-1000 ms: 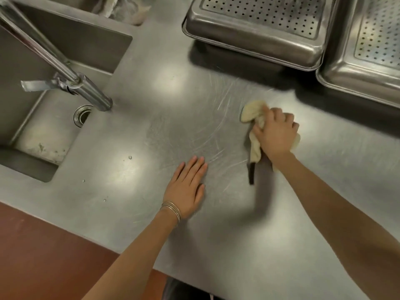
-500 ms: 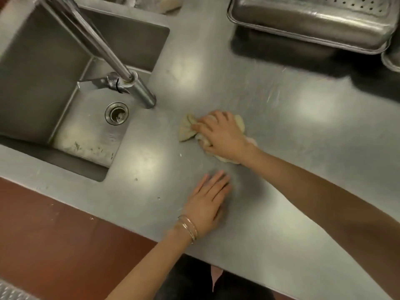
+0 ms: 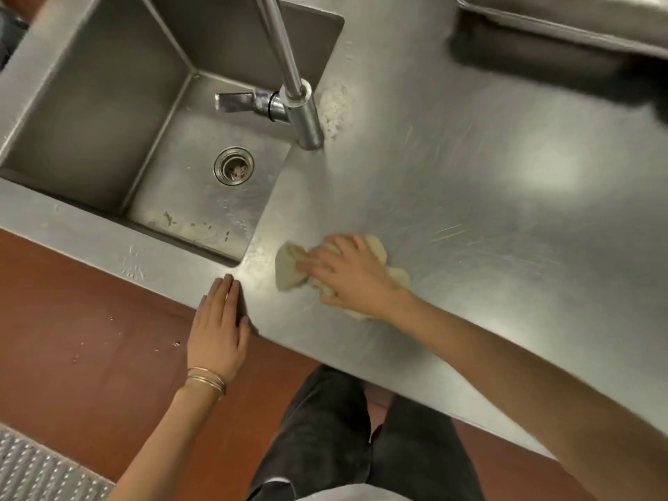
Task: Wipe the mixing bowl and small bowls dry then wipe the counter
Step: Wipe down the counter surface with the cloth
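Note:
A bunched beige cloth [image 3: 287, 271] lies on the steel counter [image 3: 470, 211], just right of the sink's near corner. My right hand [image 3: 352, 274] presses down on the cloth and grips it, fingers pointing left. My left hand [image 3: 218, 329] lies flat with straight fingers; its fingertips touch the counter's front edge below the sink corner, and it holds nothing. No mixing bowl or small bowls are in view.
A deep steel sink [image 3: 108, 103] with a drain [image 3: 234, 165] fills the upper left. The faucet [image 3: 300, 103] rises from the counter beside it, with wet spots [image 3: 334, 106] at its base. A steel tray [image 3: 578, 19] sits at the top right. A studded floor mat [image 3: 36, 471] lies bottom left.
My right hand has swept the cloth leftward and nearer across the counter, toward the sink corner. My left hand has slid back to the counter's front edge.

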